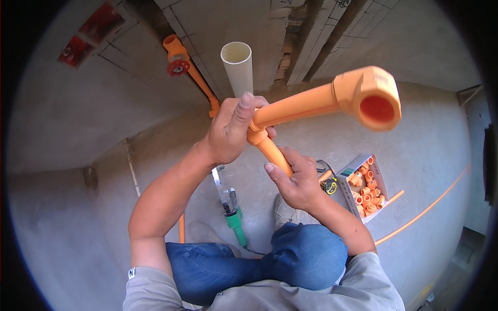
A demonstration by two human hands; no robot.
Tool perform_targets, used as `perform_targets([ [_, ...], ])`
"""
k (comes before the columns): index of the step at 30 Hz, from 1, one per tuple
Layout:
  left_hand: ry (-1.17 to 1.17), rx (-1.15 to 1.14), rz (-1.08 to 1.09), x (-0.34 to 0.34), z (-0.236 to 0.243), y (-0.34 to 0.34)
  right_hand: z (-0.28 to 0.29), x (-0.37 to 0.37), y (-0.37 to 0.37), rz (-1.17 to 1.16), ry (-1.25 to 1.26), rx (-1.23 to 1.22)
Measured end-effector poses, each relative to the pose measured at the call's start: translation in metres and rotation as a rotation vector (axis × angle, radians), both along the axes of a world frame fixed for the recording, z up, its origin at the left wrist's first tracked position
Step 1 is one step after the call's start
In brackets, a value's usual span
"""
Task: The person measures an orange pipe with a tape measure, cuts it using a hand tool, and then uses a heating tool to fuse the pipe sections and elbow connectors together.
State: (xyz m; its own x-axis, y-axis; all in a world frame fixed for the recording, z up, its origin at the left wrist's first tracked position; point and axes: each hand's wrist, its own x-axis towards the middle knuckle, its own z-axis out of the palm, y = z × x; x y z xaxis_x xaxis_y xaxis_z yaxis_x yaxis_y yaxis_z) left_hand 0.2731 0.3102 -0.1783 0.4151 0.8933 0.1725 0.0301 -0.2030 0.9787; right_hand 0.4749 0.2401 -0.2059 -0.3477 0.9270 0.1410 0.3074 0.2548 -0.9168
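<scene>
In front of me I hold an orange plastic pipe assembly (301, 108). One length points up to the right and ends in a wide elbow fitting (367, 96) with an open mouth. A shorter pipe (274, 157) slants down from the joint near my left hand. My left hand (232, 129) is closed around that joint, thumb pointing up, and covers part of it. My right hand (296, 180) grips the shorter pipe's lower end between thumb and fingers. Beneath them on the floor is a green-handled pipe welding tool (235, 224) with a metal front end.
An upright white pipe (237, 70) stands behind my left hand. Orange wall piping carries a red-handled valve (178, 68). On the floor at right are a box (381, 179) of orange fittings, a tape measure (328, 186) and a long orange pipe (423, 216).
</scene>
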Motion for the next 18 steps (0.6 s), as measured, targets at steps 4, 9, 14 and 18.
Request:
perform_targets([
  [4,0.063,0.093,-0.075,-0.006,0.004,0.006,-0.008,0.000,0.002,-0.018,-0.038,0.016],
  [9,0.019,-0.062,-0.193,-0.023,0.004,0.003,-0.001,0.000,0.004,0.041,0.041,-0.075],
  [14,0.113,-0.194,-0.216,-0.020,0.012,0.005,0.005,0.006,0.005,0.081,0.022,-0.105],
  [18,0.045,-0.239,-0.216,-0.022,0.006,0.006,0.008,0.003,0.004,0.010,-0.039,-0.036],
])
